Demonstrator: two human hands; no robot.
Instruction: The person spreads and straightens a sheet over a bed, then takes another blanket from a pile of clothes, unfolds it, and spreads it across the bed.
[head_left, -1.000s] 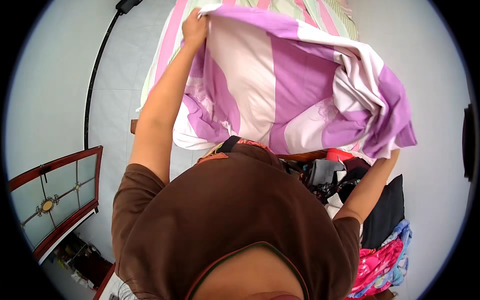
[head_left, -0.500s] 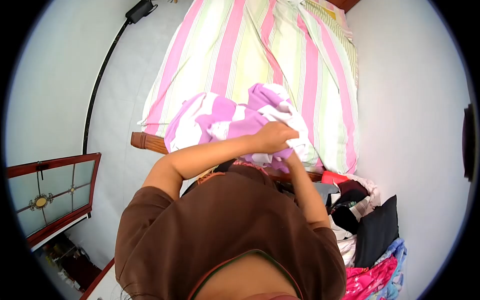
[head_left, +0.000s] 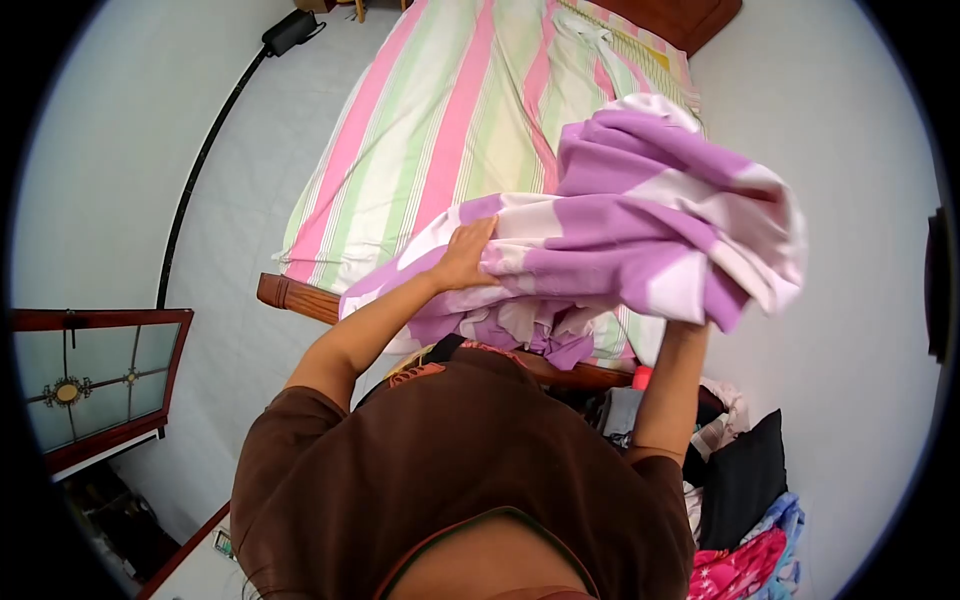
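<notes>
A large purple and white striped cloth hangs bunched over the foot of the bed, its right part lifted and spread toward the wall. My left hand is closed around the left-middle part of the cloth, with its thumb and some fingers showing. My right arm reaches up beneath the raised right part; a fold covers my right hand, so its fingers are hidden. Below my hands, loose folds droop over the wooden footboard.
Pink, green and white striped bedding covers the bed. Piled clothes and a black cushion lie at the lower right by the wall. A glass-paned wooden door stands at the left. A black cable runs along the left wall.
The cloth was spread wide, then gathered before my body with my hands together. Now my hands are apart, and the right arm has carried the bunched cloth up and right.
</notes>
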